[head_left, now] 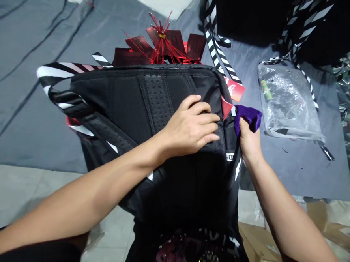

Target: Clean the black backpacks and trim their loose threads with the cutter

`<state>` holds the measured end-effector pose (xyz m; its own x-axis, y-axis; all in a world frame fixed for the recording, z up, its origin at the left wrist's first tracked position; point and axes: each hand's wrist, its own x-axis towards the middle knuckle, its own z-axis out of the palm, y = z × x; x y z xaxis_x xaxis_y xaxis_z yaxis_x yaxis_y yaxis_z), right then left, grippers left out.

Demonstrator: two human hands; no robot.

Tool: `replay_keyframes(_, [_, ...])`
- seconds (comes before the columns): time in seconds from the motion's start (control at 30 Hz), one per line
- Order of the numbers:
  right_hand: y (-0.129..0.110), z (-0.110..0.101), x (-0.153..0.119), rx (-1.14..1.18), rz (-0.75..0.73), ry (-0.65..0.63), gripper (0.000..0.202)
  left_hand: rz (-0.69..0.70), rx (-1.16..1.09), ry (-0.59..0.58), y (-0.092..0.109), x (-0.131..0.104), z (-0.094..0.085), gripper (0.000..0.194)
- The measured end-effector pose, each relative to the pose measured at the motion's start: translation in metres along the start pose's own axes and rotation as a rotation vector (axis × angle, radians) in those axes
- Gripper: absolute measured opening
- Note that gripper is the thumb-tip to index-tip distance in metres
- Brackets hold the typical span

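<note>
A black backpack [130, 92] lies across the table's front edge, its padded back panel facing up. My left hand [193, 124] rests flat on that panel, fingers spread and pointing right. At the bag's right side, my right hand [249, 141] grips a bunched purple cloth [248, 117], which touches the side of the bag. A black-and-white striped strap [60, 74] loops off the bag's left end. Beside the purple cloth, a red tag [236, 90] sticks out near the bag's upper right corner.
Behind the bag lies a bundle of red tags [135, 53] with red strings. A clear plastic bag [292, 102] is on the grey table cover [22, 109] to the right. Black items with striped straps [216, 42] fill the back right. Cardboard boxes [258, 243] stand on the floor.
</note>
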<state>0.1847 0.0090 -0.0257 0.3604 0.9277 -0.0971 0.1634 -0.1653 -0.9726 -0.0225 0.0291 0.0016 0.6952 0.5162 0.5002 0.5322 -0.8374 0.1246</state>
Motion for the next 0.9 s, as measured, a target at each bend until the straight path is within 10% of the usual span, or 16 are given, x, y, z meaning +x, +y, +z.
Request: replay_keyframes(0.9, [0.001,-0.002,0.002,-0.206,-0.030,0.046,0.034,-0.041,-0.005,-0.118,0.015,-0.004,-0.005,0.013])
